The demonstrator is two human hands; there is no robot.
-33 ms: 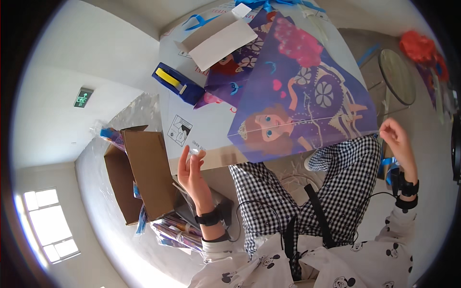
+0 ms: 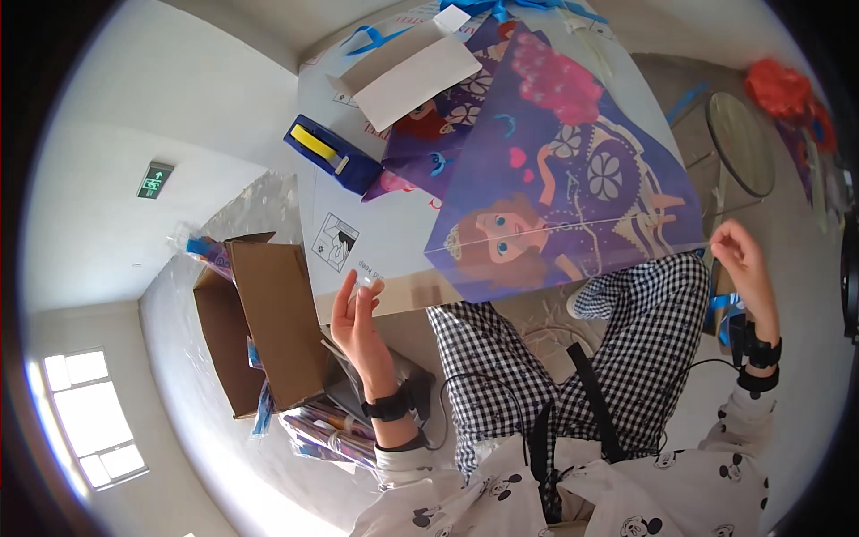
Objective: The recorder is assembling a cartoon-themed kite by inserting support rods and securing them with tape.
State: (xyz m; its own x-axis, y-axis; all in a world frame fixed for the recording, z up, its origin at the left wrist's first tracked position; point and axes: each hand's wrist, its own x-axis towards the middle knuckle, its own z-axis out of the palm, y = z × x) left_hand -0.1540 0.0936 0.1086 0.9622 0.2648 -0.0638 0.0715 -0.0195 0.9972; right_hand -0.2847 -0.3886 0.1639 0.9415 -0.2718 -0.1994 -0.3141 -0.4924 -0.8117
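While my left hand held its fingers half-spread, a clear scrap showed at their tips; gripped or not, I couldn't tell. Purple sheet lay beyond and between my fingers; right hand curled just beside its corner, pinch unclear. Dispenser sat beyond left fingertips.

Bright window in pale wall
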